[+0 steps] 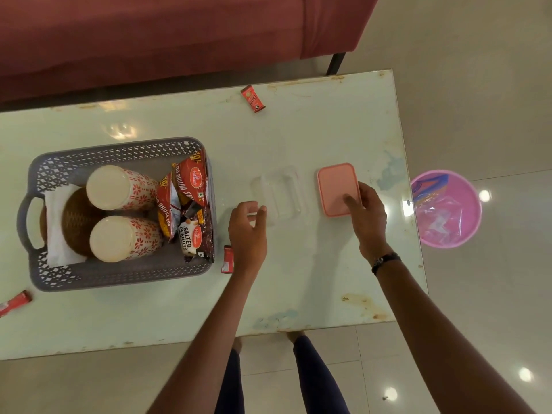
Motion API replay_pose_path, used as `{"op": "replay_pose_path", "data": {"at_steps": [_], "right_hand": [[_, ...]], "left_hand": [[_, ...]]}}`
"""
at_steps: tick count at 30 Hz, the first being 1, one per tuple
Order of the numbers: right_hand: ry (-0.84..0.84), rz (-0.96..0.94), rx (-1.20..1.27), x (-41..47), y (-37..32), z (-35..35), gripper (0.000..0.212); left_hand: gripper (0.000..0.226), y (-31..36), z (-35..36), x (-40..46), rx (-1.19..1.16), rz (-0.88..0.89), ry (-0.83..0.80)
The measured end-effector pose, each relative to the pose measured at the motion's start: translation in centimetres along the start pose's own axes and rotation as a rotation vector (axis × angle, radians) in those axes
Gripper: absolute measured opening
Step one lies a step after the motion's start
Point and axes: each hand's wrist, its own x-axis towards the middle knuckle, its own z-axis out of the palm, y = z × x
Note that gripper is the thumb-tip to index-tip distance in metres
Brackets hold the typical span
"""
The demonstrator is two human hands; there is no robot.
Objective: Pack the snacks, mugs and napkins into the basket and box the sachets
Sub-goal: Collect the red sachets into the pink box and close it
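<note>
Grey plastic lattice forms the basket point(119, 150), which sits at the left of the worktop point(328, 279) already loaded: two patterned mugs point(119, 188) lying on their sides, white napkins point(56, 231) tucked at the handle end, and snack packets point(191, 186) standing against the right wall. That half of the job looks done. The sachets are not yet boxed. One red sachet point(253, 98) lies near the far edge, another point(15, 303) at the near left, and a third point(227, 259) just beside the basket, partly behind the left wrist. The clear box point(279, 195) stands open and, as far as its transparency lets me judge, empty. The left hand point(248, 231) has its grip loosely curled at the box's near left corner, holding nothing that I can see. The right hand point(367, 216) rests with fingers spread flat on the pink lid point(337, 186), which lies on the worktop just right of the box.
</note>
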Motion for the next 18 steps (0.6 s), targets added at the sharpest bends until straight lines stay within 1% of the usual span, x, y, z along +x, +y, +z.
{"op": "replay_pose_path", "data": {"at_steps": [2, 3, 5, 7, 9, 13, 16, 18], "right_hand": [[0.081, -0.039, -0.056, -0.9, 0.5, 0.2, 0.047], [0.122, -0.049, -0.075, -1.4, 0.8, 0.3, 0.049], [0.184, -0.072, -0.084, -3.1, 1.4, 0.5, 0.048], [0.196, -0.11, -0.052, -5.2, 1.7, 0.7, 0.044], [0.164, -0.181, -0.042, -7.5, 1.7, 1.1, 0.04], [0.036, -0.315, -0.078, -11.1, 1.8, 2.6, 0.035], [-0.055, -0.382, -0.107, -12.5, 1.5, 3.7, 0.033], [-0.097, -0.418, -0.135, -12.7, 0.8, 4.4, 0.033]], "left_hand": [[0.023, -1.0, -0.5, -2.3, 0.153, 0.188, 0.08], [0.024, -1.7, -0.8, -3.4, 0.21, 0.234, 0.099], [0.032, -3.6, -1.4, -5.2, 0.298, 0.247, 0.112], [0.041, -5.5, -1.8, -6.1, 0.395, 0.218, 0.095], [0.048, -6.8, -2.1, -6.2, 0.489, 0.199, 0.044], [0.057, -7.8, -2.3, -5.7, 0.666, 0.211, -0.051], [0.054, -8.1, -2.9, -5.5, 0.721, 0.239, -0.069], [0.048, -7.8, -3.2, -5.6, 0.691, 0.25, -0.077]]}}
